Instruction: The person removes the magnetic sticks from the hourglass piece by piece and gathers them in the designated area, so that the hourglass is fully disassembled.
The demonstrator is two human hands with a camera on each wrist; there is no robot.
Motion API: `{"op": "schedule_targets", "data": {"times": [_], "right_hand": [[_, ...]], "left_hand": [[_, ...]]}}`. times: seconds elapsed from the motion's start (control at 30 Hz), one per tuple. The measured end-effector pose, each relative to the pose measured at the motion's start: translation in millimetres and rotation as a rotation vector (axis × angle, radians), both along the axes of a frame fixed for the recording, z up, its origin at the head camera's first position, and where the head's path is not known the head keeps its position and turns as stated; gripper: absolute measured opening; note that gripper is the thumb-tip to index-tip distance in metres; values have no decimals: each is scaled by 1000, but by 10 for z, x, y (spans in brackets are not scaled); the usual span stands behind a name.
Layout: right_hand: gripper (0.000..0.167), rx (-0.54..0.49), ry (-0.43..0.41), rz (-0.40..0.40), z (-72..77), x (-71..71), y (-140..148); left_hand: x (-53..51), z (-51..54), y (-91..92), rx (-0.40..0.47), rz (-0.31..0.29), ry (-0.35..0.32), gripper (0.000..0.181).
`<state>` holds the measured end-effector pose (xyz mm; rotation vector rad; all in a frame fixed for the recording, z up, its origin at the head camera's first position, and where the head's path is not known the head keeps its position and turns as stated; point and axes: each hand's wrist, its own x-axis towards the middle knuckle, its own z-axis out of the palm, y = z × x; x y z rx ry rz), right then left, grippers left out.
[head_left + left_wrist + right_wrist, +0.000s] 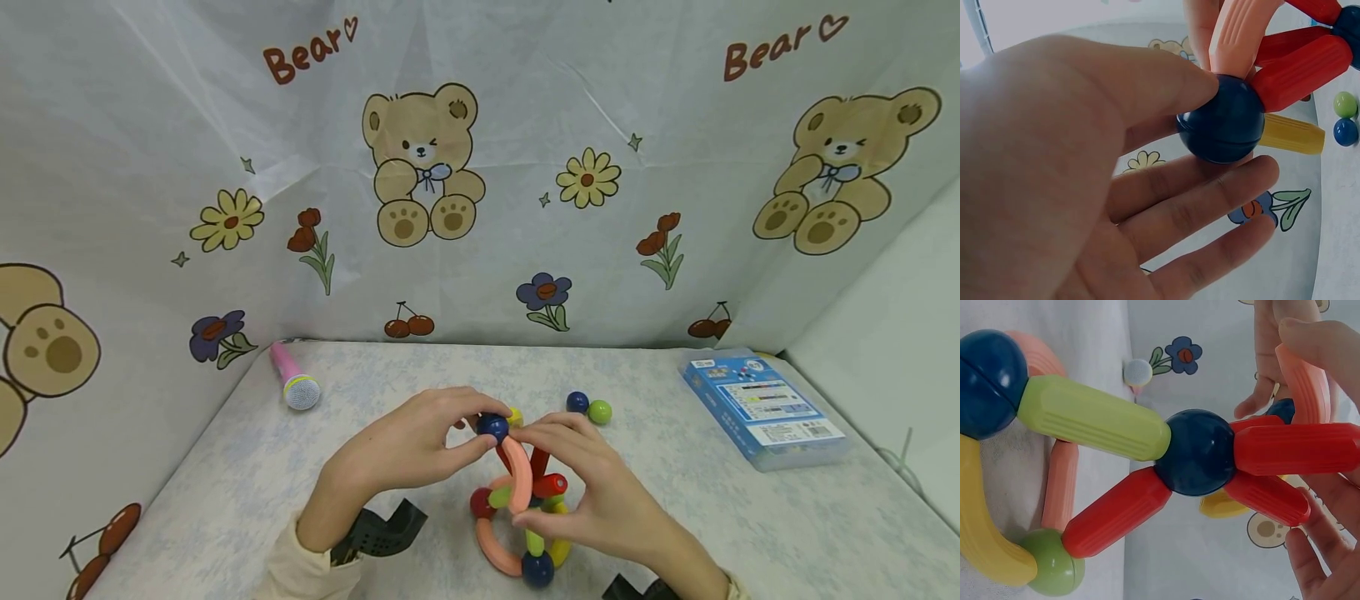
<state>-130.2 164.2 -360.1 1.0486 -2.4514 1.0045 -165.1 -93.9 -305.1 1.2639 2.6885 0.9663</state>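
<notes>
Ball or rod: which does the left hand (pixel 405 442) hold?

— Ball. Its thumb and forefinger pinch a dark blue ball (pixel 492 427) at the top of the toy frame (pixel 535 543), while the other fingers spread loosely. Probably the pinch steadies that corner.

— And the right hand (pixel 581 492)?

— It holds a curved pink rod (pixel 519 477), fingers near the upper end and thumb at the lower. Such a long span likely gives control of the rod's angle without crowding the ball.

— Does that rod meet the ball?

— Its upper end does. Whether the lower end touches anything else on the frame is unclear.

— What supports the ball?

— A red rod (pixel 1302 74) seems to link it to a blue hub (pixel 1195 452), where a green rod (pixel 1094 417) also joins.

— Where does it all stand?

— On the surface (pixel 225 500), between the wrists, with a red ball (pixel 482 503) at left and a second blue ball (pixel 537 570) at the near side. The spread base presumably resists tipping.

— And the loose pair?

— A third blue ball (pixel 577 402) and a green ball (pixel 599 412) sit touching, beyond the right hand, perhaps to stay clear yet reachable. The blue box (pixel 765 408) lies far right, the pink microphone (pixel 296 379) far left.
</notes>
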Motion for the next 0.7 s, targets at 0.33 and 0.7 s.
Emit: {"op": "schedule_targets", "data": {"times": [0.33, 0.7], "right_hand": [[71, -21, -18, 12, 13, 6, 5], [70, -42, -52, 31, 17, -1, 26]], "left_hand": [[-1, -5, 3, -3, -9, -13, 29], [1, 2, 12, 10, -39, -28, 28]]}}
